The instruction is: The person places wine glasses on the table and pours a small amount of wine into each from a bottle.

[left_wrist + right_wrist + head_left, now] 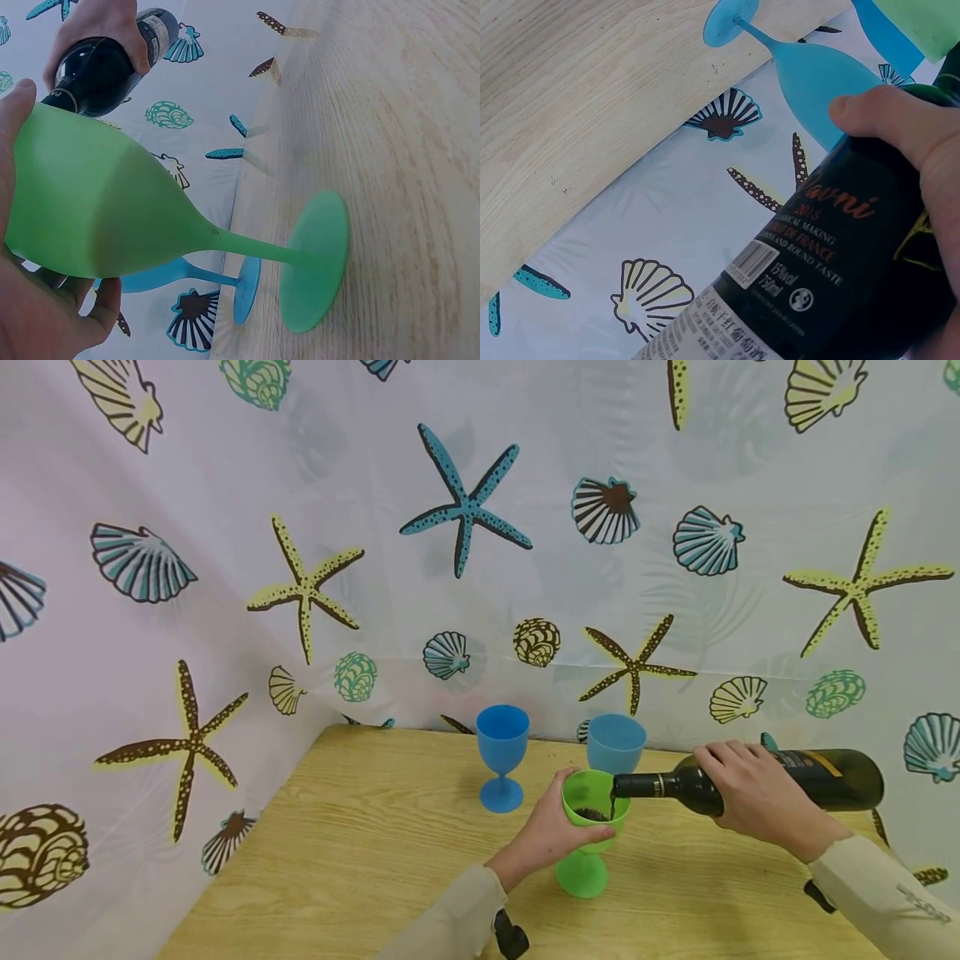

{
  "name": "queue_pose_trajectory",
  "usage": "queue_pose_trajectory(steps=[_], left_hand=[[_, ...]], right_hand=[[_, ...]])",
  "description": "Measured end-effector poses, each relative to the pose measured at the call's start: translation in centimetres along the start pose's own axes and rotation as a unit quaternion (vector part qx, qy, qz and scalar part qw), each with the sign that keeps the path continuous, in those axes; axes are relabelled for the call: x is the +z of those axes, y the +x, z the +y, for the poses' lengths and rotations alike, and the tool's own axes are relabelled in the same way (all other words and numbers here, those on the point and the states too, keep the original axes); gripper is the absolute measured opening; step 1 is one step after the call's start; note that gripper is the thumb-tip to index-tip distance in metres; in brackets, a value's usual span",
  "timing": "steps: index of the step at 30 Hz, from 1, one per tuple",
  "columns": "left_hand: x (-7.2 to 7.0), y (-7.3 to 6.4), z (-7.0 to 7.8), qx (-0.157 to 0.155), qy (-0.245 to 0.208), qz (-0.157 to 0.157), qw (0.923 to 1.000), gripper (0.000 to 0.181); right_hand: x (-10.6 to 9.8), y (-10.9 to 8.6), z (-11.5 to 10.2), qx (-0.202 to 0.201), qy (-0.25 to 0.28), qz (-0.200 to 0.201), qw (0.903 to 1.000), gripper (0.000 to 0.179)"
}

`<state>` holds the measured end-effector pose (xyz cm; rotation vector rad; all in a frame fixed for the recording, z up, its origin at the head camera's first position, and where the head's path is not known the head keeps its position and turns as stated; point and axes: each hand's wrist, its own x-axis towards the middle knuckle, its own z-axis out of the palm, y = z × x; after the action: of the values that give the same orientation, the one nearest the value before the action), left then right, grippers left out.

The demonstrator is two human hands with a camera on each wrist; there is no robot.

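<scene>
In the head view my left hand (547,837) grips a green goblet (582,875) round its bowl, thumb on the near side. My right hand (759,792) is wrapped round the body of a dark wine bottle (851,781), which lies almost level with its neck pointing left. The mouth of the bottle is at the goblet's rim, and a thin dark stream runs from it. Dark liquid (591,814) with froth sits in the bowl. The left wrist view shows the goblet's foot (319,262) close over the table. Printed text and a white label (712,330) show on the bottle in the right wrist view.
A blue goblet (502,735) stands upright behind and left of the green one. Right behind it is a lighter blue goblet (617,739), its lower part hidden. The wooden table (375,827) ends at a white curtain (360,460) printed with shells and starfish.
</scene>
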<state>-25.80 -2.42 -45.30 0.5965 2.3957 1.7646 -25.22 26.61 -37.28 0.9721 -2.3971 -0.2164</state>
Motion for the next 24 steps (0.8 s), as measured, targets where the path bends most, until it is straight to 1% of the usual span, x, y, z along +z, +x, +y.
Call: queue_pose_trajectory(steps=[5, 17, 24], left_hand=[[-0.02, 0.01, 0.06, -0.004, 0.007, 0.003, 1.0000, 0.091], [-0.03, 0.11, 0.09, -0.009, 0.006, 0.003, 0.9999, 0.091], [-0.02, 0.15, -0.07, -0.003, -0.004, 0.003, 1.0000, 0.090]], right_hand=[[0.04, 0.03, 0.01, 0.000, -0.001, -0.001, 1.0000, 0.079], [-0.06, 0.09, 0.02, 0.000, -0.001, -0.002, 1.0000, 0.080], [-0.08, 0.15, -0.05, 0.003, 0.001, -0.009, 1.0000, 0.081]])
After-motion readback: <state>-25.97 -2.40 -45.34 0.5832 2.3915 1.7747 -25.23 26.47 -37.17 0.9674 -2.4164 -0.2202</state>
